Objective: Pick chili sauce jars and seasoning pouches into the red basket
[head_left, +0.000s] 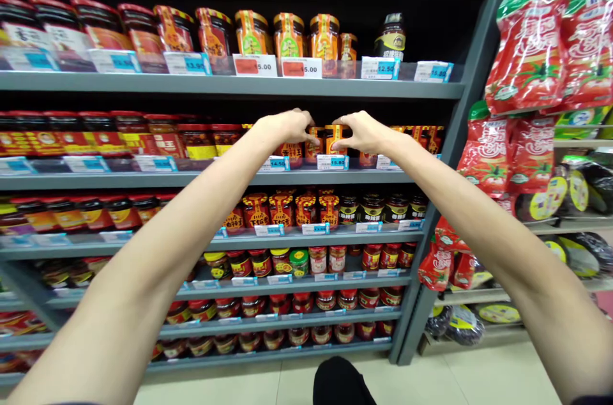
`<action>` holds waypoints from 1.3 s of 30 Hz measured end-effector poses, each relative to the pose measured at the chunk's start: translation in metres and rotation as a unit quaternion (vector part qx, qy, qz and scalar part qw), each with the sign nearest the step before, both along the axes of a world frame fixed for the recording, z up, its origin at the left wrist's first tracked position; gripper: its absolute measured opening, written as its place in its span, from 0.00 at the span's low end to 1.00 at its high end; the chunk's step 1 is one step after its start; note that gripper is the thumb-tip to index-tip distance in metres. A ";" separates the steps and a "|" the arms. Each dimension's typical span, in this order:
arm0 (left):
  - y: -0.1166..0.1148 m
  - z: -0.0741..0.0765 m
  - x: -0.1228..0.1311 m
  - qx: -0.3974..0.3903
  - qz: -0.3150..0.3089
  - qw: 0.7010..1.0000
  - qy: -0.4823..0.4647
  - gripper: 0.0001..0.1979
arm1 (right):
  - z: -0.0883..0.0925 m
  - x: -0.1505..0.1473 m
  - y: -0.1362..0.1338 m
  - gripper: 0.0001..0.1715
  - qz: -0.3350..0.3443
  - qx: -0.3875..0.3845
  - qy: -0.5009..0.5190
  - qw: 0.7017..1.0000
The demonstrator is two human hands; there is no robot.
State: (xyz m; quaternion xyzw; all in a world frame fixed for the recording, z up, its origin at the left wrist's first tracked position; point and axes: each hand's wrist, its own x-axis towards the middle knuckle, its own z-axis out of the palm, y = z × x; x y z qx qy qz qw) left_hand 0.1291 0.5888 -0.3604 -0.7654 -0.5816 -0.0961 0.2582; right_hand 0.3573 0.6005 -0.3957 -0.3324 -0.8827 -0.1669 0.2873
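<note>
Both my arms reach forward to the second shelf [201,179] of a grey shop rack. My left hand [287,126] is curled with its fingers on an orange-labelled sauce jar [315,143]. My right hand [364,133] is curled around the neighbouring orange-labelled jar [334,138]. The two jars stand upright side by side at the shelf's front, just behind blue price tags [331,162]. More jars of the same kind stand to the right of my right hand [426,137].
The rack holds rows of red and orange sauce jars on several shelves, with a dark bottle [390,38] on the upper shelf. Red tomato sauce pouches [531,41] hang on a rack at the right. Pale floor tiles [479,373] lie below.
</note>
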 end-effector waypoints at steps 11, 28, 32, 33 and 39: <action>-0.006 0.011 -0.014 -0.036 -0.095 0.992 -0.072 0.21 | 0.007 0.006 0.000 0.37 -0.028 -0.009 -0.005 1.000; -0.028 -0.032 -0.003 0.108 -0.153 0.980 -0.069 0.25 | 0.011 0.082 -0.030 0.22 -0.052 0.006 0.084 0.995; -0.033 -0.049 0.045 0.139 -0.261 0.952 -0.080 0.21 | 0.012 0.121 -0.024 0.28 -0.123 0.003 0.048 0.991; -0.031 -0.050 0.061 0.139 -0.269 0.950 -0.080 0.21 | 0.011 0.126 -0.020 0.30 -0.134 -0.001 0.031 0.990; -0.010 -0.033 0.124 0.087 -0.149 0.984 -0.050 0.25 | -0.005 0.132 -0.007 0.31 -0.118 -0.023 0.008 0.993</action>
